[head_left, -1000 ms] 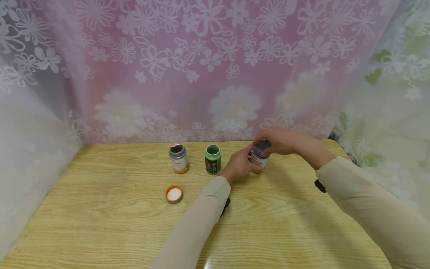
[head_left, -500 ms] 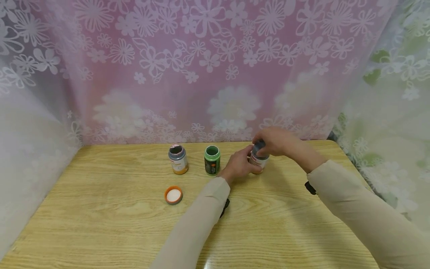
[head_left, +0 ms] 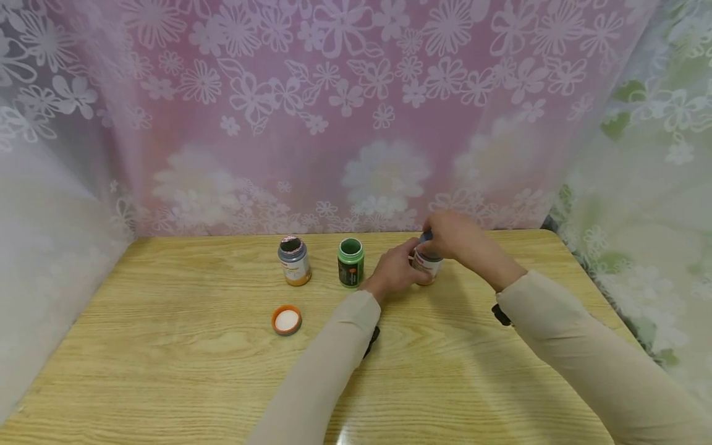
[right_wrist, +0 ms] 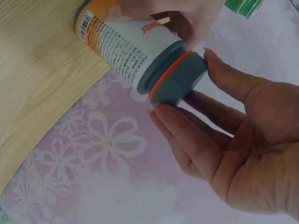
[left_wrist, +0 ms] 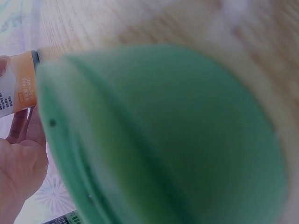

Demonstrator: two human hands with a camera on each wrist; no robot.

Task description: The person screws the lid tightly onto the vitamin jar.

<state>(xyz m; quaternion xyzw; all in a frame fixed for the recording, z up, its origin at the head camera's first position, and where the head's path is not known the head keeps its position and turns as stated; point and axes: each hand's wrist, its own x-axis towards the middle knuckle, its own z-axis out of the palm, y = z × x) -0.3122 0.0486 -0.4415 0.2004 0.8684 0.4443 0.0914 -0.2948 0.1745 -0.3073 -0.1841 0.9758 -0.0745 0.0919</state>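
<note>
A white and orange jar (head_left: 427,266) stands upright at the back right of the table. My left hand (head_left: 396,270) grips its body from the left. With thumb and fingertips my right hand (head_left: 457,236) pinches the blue-grey lid (right_wrist: 181,78) at its top. An orange band shows between that lid and the jar's grey collar (right_wrist: 161,65) in the right wrist view. To the left stand an uncapped green jar (head_left: 351,266) and an uncapped orange and white jar (head_left: 296,267). Close to the left wrist camera, a blurred round green thing (left_wrist: 187,126), perhaps a lid, hides much of the view.
An upturned lid (head_left: 287,320) with orange rim and white inside lies on the wooden table (head_left: 167,346), in front of the leftmost jar. A pink flowered curtain (head_left: 334,123) hangs along the table's back edge, with pale flowered sheets (head_left: 656,216) at both sides.
My right hand has turned around the lid, its wrist and forearm swinging left. My left hand keeps its grip on the jar, and the other jars have not moved.
</note>
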